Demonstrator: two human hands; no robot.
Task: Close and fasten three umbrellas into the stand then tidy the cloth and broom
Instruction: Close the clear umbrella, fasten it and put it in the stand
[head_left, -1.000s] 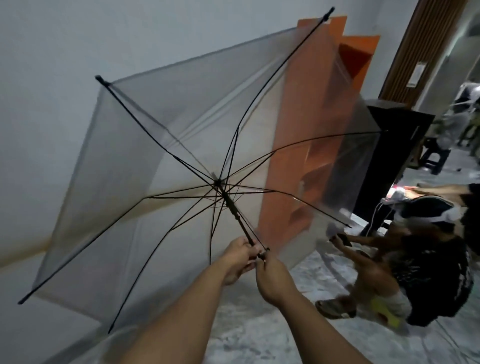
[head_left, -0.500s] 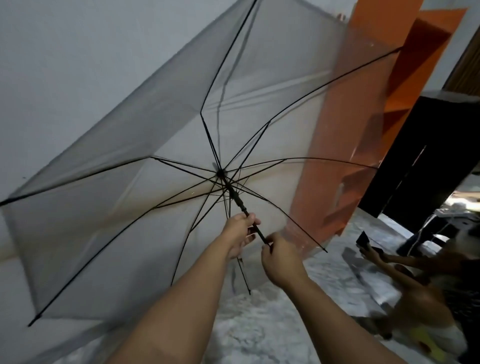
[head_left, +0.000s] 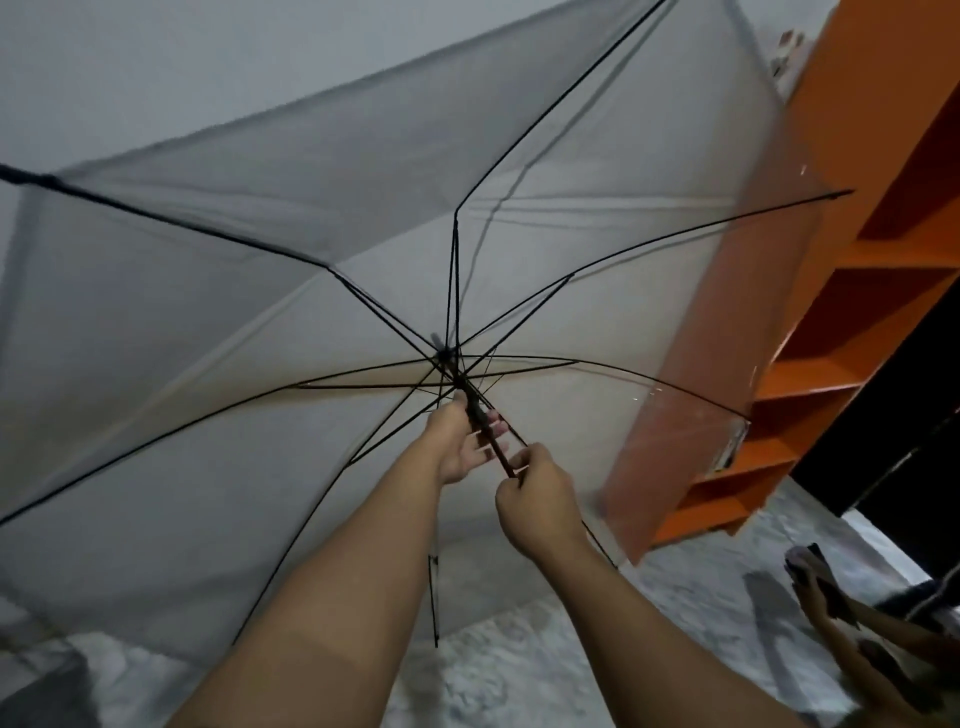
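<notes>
Since a moment ago our left hand (head_left: 457, 441) has slid up the shaft to the runner, fingers curled round it, while our right hand (head_left: 540, 499) grips the shaft lower down. The umbrella (head_left: 311, 322) is open overhead, so we judge closing about to start. An orange shelf (head_left: 831, 395) crowds its right edge; another person's hands (head_left: 821, 587) sit nearby.

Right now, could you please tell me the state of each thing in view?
Transparent plastic umbrella with black ribs: fully open, not fastened.
Left hand: grips the black shaft near the runner.
Right hand: holds the shaft lower down.
Orange shelf unit: upright, shelves in view bare.
</notes>
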